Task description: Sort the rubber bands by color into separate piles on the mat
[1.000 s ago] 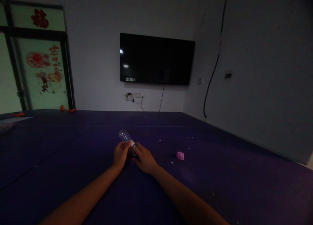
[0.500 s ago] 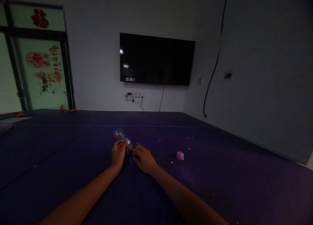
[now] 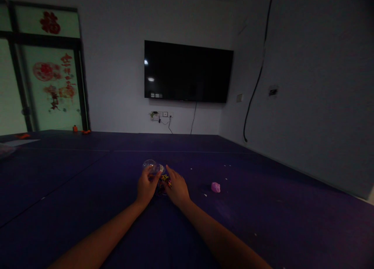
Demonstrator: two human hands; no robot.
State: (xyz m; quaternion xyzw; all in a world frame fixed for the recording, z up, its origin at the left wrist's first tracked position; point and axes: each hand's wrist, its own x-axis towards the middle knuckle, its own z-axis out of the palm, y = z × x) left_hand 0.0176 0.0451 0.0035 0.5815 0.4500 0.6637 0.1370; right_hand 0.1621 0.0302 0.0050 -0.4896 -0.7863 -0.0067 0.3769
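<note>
A clear bottle (image 3: 149, 163) lies tilted in my left hand (image 3: 147, 186), which is closed around it, with its neck end pointing right. Just below that neck is a small heap of multicoloured bits (image 3: 165, 179), too small and dark to name exactly, partly hidden behind my fingers. My right hand (image 3: 177, 189) rests at the heap's right side, thumb and forefinger apart, the forefinger near the bottle's neck. Whether a bit sits under the right thumb is hard to see.
A pink crumpled lump (image 3: 215, 187) lies on the purple surface (image 3: 122, 222) to the right, with scattered white scraps around it. Orange objects (image 3: 86, 132) stand at the far left edge. A dark cable (image 3: 253, 91) hangs down the right wall.
My left hand has moved slightly right and turned the bottle, so its body is now lower and closer to level. My right hand has shifted a little right, its forefinger raised.
</note>
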